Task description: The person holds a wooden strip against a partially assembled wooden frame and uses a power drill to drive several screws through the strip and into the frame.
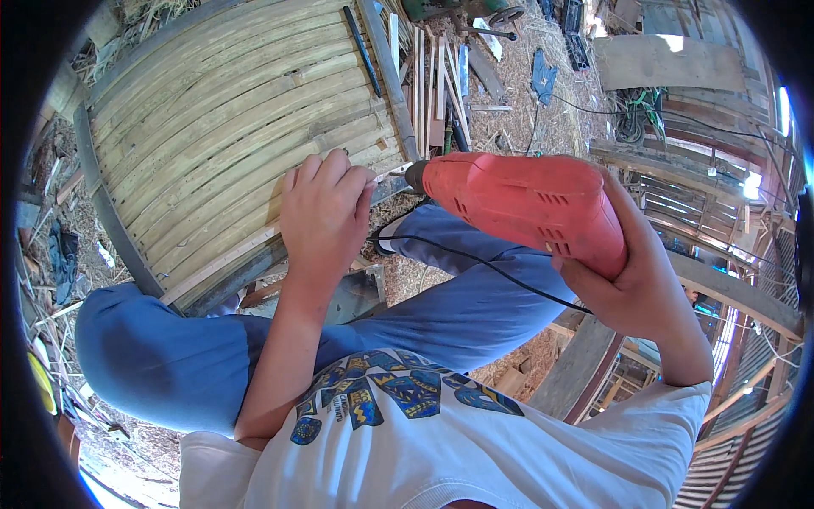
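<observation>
My right hand (623,284) grips a red corded power drill (517,199) by its rear end, holding it level. Its black chuck (415,176) points left, at the end of a thin wooden strip (233,253). Whether the bit touches or enters the wood is too small to tell. My left hand (326,212) is closed over the strip, fingers curled, and hides its middle part. Under the strip is the near edge of a slatted wooden panel (229,127) in a dark frame.
A black rod (362,53) lies on the panel's right side. Several loose wooden sticks (441,81) stand to its right. The drill's black cord (483,265) crosses my blue-trousered leg (475,310). Shavings (543,127) cover the ground; a coiled cable (636,119) lies at far right.
</observation>
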